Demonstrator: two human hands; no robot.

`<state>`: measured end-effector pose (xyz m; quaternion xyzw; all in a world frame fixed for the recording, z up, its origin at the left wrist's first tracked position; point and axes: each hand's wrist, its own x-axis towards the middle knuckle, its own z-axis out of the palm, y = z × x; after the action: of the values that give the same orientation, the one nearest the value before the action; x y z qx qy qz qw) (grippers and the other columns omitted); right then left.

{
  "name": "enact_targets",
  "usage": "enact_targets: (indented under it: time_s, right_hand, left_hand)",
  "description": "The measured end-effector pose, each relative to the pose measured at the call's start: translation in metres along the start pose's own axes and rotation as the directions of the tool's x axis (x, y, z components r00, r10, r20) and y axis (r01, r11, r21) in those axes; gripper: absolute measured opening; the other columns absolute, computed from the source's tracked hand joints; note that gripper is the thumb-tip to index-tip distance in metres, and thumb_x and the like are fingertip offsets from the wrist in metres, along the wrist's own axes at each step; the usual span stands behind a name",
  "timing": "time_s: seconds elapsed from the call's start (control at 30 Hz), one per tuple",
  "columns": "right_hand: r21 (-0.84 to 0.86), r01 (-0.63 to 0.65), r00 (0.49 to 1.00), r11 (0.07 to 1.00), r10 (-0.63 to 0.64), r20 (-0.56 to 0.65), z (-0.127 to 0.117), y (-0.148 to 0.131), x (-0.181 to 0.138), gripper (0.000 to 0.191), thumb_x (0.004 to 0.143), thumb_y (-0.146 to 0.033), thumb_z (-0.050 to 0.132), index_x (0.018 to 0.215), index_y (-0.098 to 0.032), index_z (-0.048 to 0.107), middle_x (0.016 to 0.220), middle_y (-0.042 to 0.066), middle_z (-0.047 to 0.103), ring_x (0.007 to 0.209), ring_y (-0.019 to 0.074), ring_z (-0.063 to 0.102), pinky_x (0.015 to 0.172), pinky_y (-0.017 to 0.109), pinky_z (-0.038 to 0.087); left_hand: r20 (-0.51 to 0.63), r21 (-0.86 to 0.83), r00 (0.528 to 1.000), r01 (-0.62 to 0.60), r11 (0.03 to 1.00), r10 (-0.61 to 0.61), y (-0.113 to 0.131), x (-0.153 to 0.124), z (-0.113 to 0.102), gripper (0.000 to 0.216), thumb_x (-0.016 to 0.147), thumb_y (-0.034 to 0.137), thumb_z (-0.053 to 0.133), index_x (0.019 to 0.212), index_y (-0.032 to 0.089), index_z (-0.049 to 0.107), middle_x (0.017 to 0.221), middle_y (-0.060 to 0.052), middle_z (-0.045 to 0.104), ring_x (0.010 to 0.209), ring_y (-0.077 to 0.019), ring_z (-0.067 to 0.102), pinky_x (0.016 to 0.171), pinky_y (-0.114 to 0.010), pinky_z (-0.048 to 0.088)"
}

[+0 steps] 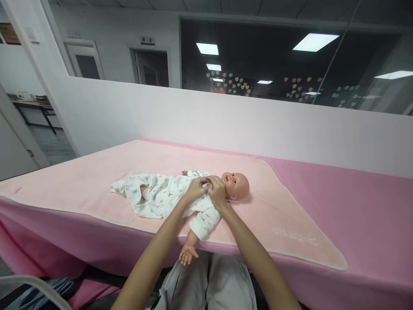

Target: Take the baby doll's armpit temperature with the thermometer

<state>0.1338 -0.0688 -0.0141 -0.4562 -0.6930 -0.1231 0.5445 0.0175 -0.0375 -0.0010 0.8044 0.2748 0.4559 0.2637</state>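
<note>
A baby doll point(237, 186) lies on its back, its bald head to the right and its legs to the left. It wears a white top point(206, 220) with a small print and matching trousers point(155, 189). My left hand point(195, 188) and my right hand point(217, 190) meet over the doll's upper chest, fingers bent and closed on the front of the top just below the chin. My fingertips partly hide the cloth between them. The doll's near arm point(189, 249) hangs over the table edge toward my lap.
Under the doll a peach mat point(264, 224) is spread over a pink cloth point(364, 206) on the table. A low white partition point(226, 116) and a dark window stand behind. My grey-trousered legs point(209, 280) are below the near edge. A pale curved bar point(35, 282) is at lower left.
</note>
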Motion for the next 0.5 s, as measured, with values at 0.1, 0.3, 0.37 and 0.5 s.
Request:
enact_targets:
  time_s: [0.1,0.3,0.37,0.5]
  right_hand:
    - [0.023,0.001,0.997,1.000,0.001,-0.074,0.000,0.002,-0.008,0.041,0.068,-0.001,0.032,0.089,-0.017,0.063,0.090,0.007,0.063,0.088,0.0185,0.057,0.082,0.031,0.048]
    - [-0.037,0.018,0.998,0.999,-0.020,-0.052,-0.008,-0.004,-0.014,0.039,0.070,-0.003,0.035,0.094,-0.015,0.064,0.098,0.010,0.062,0.095,0.0205,0.055,0.088,0.034,0.046]
    - [-0.054,0.005,0.999,0.999,-0.007,-0.033,-0.009,-0.005,-0.014,0.040,0.069,-0.002,0.036,0.097,-0.015,0.063,0.101,0.010,0.061,0.097,0.0207,0.055,0.089,0.034,0.046]
    - [-0.035,0.016,1.000,0.999,-0.016,-0.001,-0.010,-0.006,-0.012,0.041,0.068,-0.002,0.039,0.100,-0.017,0.062,0.104,0.010,0.059,0.100,0.0206,0.053,0.091,0.034,0.045]
  left_hand:
    - [0.029,0.020,0.999,-0.017,1.000,0.017,-0.004,0.000,0.000,0.023,0.066,0.016,0.055,0.085,0.015,0.068,0.088,-0.005,0.069,0.084,-0.0194,0.061,0.080,-0.029,0.046]
    - [0.047,-0.019,0.998,0.030,0.999,-0.029,-0.003,-0.002,0.001,0.019,0.074,0.021,0.050,0.084,0.013,0.063,0.085,-0.005,0.066,0.082,-0.0180,0.058,0.077,-0.027,0.045]
    - [0.049,-0.015,0.998,0.040,0.999,-0.039,-0.002,-0.002,0.002,0.019,0.077,0.024,0.047,0.085,0.013,0.062,0.084,-0.005,0.064,0.080,-0.0172,0.057,0.075,-0.027,0.044]
    - [0.038,0.007,0.999,0.037,0.999,-0.037,-0.003,-0.002,0.003,0.022,0.083,0.027,0.042,0.090,0.015,0.059,0.087,-0.005,0.062,0.081,-0.0174,0.056,0.075,-0.028,0.044]
